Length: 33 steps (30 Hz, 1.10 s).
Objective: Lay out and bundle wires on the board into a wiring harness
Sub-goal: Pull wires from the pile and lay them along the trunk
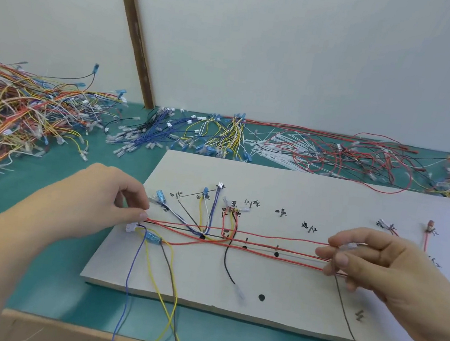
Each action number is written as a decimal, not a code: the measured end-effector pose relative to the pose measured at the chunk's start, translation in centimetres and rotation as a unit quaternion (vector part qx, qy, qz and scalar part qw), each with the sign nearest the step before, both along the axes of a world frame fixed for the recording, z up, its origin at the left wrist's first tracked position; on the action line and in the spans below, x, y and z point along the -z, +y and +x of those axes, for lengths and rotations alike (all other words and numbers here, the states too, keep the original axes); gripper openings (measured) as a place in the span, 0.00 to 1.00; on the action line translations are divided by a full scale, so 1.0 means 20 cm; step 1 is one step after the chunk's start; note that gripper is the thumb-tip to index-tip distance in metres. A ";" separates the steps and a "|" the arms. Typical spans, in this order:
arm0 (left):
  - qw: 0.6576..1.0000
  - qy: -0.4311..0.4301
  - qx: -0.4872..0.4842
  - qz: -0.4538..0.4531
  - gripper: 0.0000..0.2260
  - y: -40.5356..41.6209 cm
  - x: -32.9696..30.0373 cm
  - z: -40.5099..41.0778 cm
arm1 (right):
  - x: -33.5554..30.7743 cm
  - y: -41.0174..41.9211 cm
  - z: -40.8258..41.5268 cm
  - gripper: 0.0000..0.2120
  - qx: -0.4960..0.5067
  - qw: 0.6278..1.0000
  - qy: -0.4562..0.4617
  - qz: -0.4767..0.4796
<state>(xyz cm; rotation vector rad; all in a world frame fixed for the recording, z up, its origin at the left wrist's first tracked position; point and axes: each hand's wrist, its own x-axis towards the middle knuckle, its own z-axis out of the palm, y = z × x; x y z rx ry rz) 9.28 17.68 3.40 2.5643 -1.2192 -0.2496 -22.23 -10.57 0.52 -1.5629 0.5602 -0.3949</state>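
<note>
Single head view, close above board (pixel 301 188), facing forward-down toward wall (pixel 289 50).

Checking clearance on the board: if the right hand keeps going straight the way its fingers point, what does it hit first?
The right hand points left along the red wires it pinches. First in that line is probably the small peg beside the black dot, then the black wire crossing the run. Height above the board is unclear.

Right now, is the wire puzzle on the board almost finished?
Not yet. Several colored wires already loop around pegs on the board. The left hand and right hand are pinching the ends of the long red wires, stretching them across. A black wire and others hang loose, no ties bundle anything, and the white zip ties lie unused behind.
</note>
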 end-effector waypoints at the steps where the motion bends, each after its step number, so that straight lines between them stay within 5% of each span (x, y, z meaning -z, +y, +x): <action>1: 1.000 -0.018 0.003 0.006 0.04 -0.03 -0.01 -0.01 | 0.00 0.01 0.00 0.13 0.002 1.000 -0.008 -0.013; 7: 0.976 0.051 0.148 -0.150 0.04 -0.32 0.01 -0.25 | 0.01 0.04 0.01 0.08 -0.001 0.999 0.008 -0.031; 13: 0.946 0.115 0.287 -0.097 0.04 -0.67 0.10 -0.41 | -0.02 0.05 0.02 0.10 0.014 0.997 0.063 -0.045; 20: 0.933 0.195 0.287 -0.102 0.03 -0.75 0.16 -0.40 | -0.04 0.08 0.02 0.14 0.017 0.958 0.031 0.286; 23: 0.932 0.207 0.278 -0.105 0.04 -0.75 0.18 -0.39 | -0.09 0.10 -0.03 0.20 -0.029 0.941 0.059 0.333; 25: 0.933 0.215 0.267 -0.109 0.05 -0.75 0.20 -0.39 | -0.14 0.13 -0.07 0.27 -0.060 0.956 0.081 0.274; 29: 0.934 0.229 0.252 -0.108 0.04 -0.77 0.22 -0.39 | -0.19 0.16 -0.17 0.34 -0.008 0.989 0.141 -0.042; 33: 0.925 0.267 0.246 -0.110 0.04 -0.77 0.22 -0.38 | -0.23 0.12 -0.23 0.15 0.037 0.885 0.166 -0.433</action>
